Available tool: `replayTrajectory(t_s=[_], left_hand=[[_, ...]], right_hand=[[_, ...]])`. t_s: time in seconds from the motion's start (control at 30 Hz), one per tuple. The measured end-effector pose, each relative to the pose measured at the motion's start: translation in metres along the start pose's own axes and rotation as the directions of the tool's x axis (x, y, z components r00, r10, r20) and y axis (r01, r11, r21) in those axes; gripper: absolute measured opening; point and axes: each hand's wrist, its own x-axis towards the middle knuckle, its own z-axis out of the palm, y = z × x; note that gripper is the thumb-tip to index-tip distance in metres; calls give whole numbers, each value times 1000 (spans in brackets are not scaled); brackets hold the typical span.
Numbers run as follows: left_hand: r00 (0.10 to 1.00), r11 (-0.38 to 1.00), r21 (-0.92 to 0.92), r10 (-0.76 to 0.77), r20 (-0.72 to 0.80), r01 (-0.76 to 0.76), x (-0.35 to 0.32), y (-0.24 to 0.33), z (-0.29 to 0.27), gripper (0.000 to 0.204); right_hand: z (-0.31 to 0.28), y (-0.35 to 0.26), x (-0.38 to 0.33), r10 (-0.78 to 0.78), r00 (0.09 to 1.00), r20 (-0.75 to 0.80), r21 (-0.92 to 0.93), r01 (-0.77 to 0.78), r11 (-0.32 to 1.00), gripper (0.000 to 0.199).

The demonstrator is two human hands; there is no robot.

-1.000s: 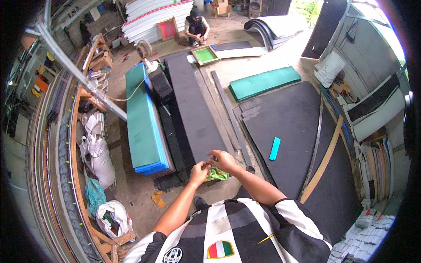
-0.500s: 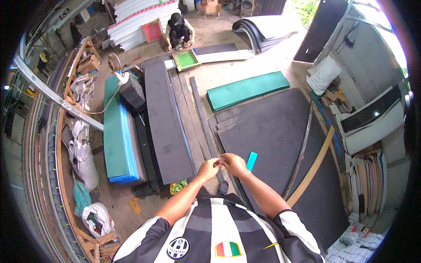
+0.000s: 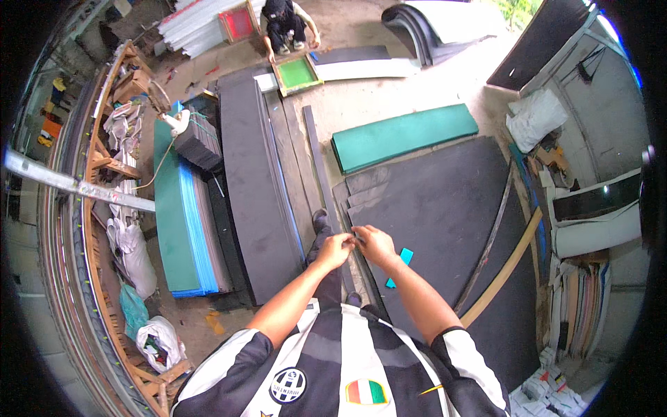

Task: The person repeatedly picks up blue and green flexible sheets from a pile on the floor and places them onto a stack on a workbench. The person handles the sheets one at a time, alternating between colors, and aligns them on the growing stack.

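My left hand (image 3: 334, 251) and my right hand (image 3: 376, 245) meet in front of me, fingertips pinched close together. Whatever lies between the fingers is too small to make out. Below and to the right of them, a small teal strip (image 3: 393, 279) lies partly behind my right forearm, on or just above a wide pile of black foam-like sheets (image 3: 438, 201). Between this pile and another stack of long black sheets (image 3: 251, 181) on the left, a narrow dark strip (image 3: 316, 149) runs along the floor.
Folded green sheets (image 3: 406, 135) lie beyond the black pile. A wooden batten (image 3: 504, 271) and a thin dark bar (image 3: 488, 240) rest across its right side. Stacked green and blue sheets (image 3: 174, 236) stand left. A person (image 3: 283, 24) crouches behind a green-meshed frame (image 3: 299, 75).
One of my feet has stepped forward onto the floor between the stacks, and the view has shifted with my body. Both hands stay together, fingertips still pinched.
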Motion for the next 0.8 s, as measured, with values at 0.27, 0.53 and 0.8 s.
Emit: replayTrajectory(t_s=[0.27,0.53,0.8], left_hand=[[983,985,144,-120,137,100,180,-15,-71,33],[924,928,108,-367,109,357,316,-116,-79,32],[857,854,-71,-515,28,516,468,-305,-3,31]], right_hand=[[30,64,169,60,997,38,-46,-58,997,39],[103,167,288,121,990,79,-121,-110,986,46],[258,368,396,127,981,147,-217,-93,972,54]])
